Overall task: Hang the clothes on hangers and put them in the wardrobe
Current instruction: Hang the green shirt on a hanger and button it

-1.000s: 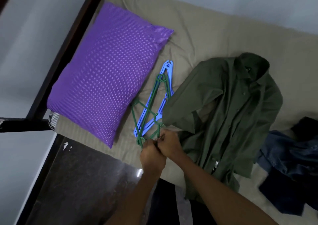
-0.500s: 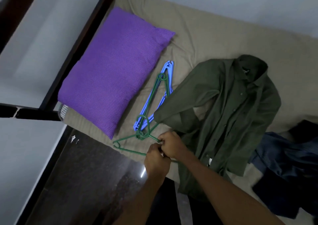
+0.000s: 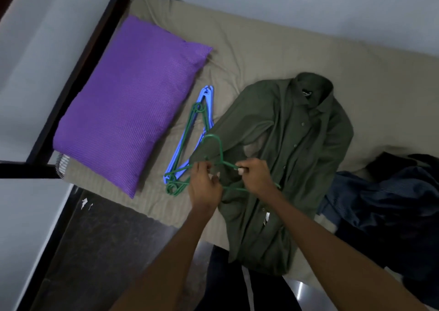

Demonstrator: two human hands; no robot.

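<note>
Both hands hold one green hanger (image 3: 219, 153) just above the olive shirt (image 3: 285, 156), which lies spread on the bed (image 3: 261, 44) w/ collar toward the far wall. Right hand (image 3: 255, 176) has its grip pinched on the hanger's shoulder arm near the neck; left hand (image 3: 204, 184) has fingers curled round the other side, by the look of it also grasping the hanger, though exact contact is partly hidden. Hook points up and away, over the shirt's sleeve. Rest of the hangers (image 3: 187, 149), green and blue, sit in a pile between the purple pillow (image 3: 128, 101) and the shirt. Risks, as I judge them: the held hanger's lower end sits v. close to the pile, so a loop could be caught and drag the others along or off the bed edge. Shirt looks buttoned at least part way, so pushing the hanger in via the collar could snag or strain the placket; going in from the hem means bunched fabric. One sleeve is folded across the front, may twist on lifting. Dark clothes (image 3: 392, 203) heaped at right lie near the bed edge and could slide off if the sheet gets tugged. Writing: small neck label inside the collar (image 3: 306, 93), pale marks on black, too small to read. No other text visible.
</note>
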